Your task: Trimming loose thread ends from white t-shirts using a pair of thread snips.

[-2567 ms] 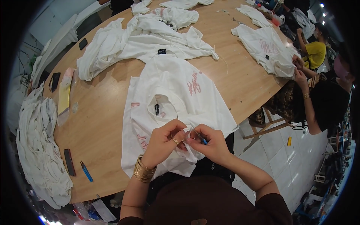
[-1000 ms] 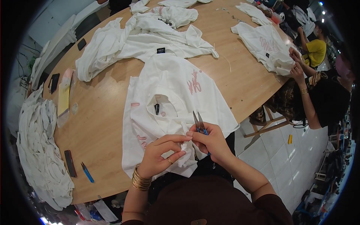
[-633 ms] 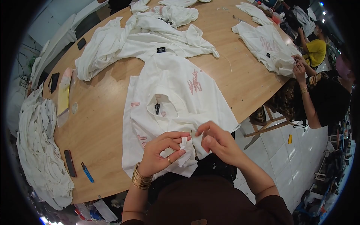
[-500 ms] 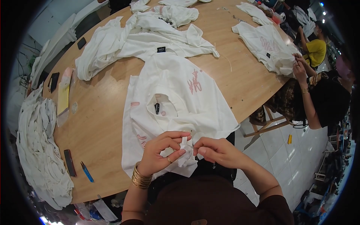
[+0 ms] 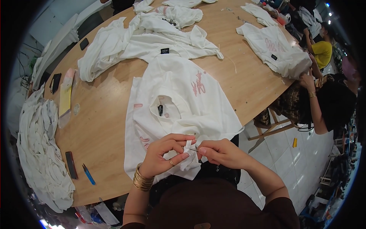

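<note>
A white shirt with pink lettering lies at the table's near edge, its lower part hanging toward me. My left hand pinches a narrow folded edge of it between thumb and fingers. Close on the right, my right hand is closed around a slim metal tool. Only its thin pointed end shows, touching or just over the pinched cloth; whether it is tweezers or snips I cannot tell. A dark label shows inside the shirt's neck opening.
More white garments lie beyond, and a white pile hangs over the left edge. Blue tweezers, a dark narrow case and a phone rest on the table. At right, a person handles another white shirt.
My right hand has turned slightly, and the metal tool's end now shows at the cloth. My left hand keeps its pinch. The person at right has shifted the other shirt.
</note>
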`<state>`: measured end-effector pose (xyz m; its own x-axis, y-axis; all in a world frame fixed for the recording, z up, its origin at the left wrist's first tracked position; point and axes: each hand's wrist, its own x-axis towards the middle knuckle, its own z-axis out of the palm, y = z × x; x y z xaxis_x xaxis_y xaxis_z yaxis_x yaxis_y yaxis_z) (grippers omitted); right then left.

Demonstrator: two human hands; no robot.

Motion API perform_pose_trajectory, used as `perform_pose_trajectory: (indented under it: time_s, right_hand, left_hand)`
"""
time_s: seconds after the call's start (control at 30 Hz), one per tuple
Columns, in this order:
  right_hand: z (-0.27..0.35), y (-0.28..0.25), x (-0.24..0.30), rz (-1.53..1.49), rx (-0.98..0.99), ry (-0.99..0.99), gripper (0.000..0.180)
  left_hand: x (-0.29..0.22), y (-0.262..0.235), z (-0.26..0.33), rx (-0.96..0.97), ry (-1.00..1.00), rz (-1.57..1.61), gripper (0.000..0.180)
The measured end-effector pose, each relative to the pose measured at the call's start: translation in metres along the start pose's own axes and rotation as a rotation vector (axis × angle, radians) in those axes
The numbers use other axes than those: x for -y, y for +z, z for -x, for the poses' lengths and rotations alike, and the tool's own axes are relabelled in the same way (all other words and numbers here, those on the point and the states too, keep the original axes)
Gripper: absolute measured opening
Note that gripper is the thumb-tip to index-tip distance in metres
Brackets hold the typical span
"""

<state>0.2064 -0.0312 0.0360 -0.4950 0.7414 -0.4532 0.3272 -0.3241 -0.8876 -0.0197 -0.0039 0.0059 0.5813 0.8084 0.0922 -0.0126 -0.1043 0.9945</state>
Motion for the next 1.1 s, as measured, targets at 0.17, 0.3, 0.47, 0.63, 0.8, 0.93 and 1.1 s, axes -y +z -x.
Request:
perform_pose_trajectory:
  time_s: [0.17,0.3,0.47,0.63,0.8,0.93,1.1]
  right_hand:
    - [-0.003,0.001,0.000,-0.051,0.001,-0.011,0.029]
    - [-0.008,0.004,-0.011,-0.133,-0.015,-0.026,0.027]
    - [-0.006,0.001,-0.005,-0.221,0.045,0.024,0.029]
    - [-0.005,0.002,-0.002,-0.189,0.041,0.081,0.031]
    - [-0.004,0.002,0.004,-0.145,0.037,0.109,0.033]
    - [-0.005,0.004,0.005,-0.159,0.031,0.070,0.032]
    - [-0.010,0.006,-0.005,-0.214,0.041,0.055,0.034]
  left_hand:
    - [0.001,-0.001,0.000,0.017,0.006,-0.001,0.010]
    - [0.002,0.001,-0.002,0.028,0.011,0.036,0.010]
    - [0.003,0.000,-0.002,0.033,0.014,0.004,0.010]
    - [0.001,0.000,-0.002,0.054,0.052,-0.048,0.011]
    - [0.000,-0.002,-0.002,0.091,0.083,-0.148,0.013]
    - [-0.002,-0.002,-0.002,0.099,0.073,-0.175,0.014]
    - [-0.001,-0.001,-0.002,0.103,0.056,-0.154,0.013]
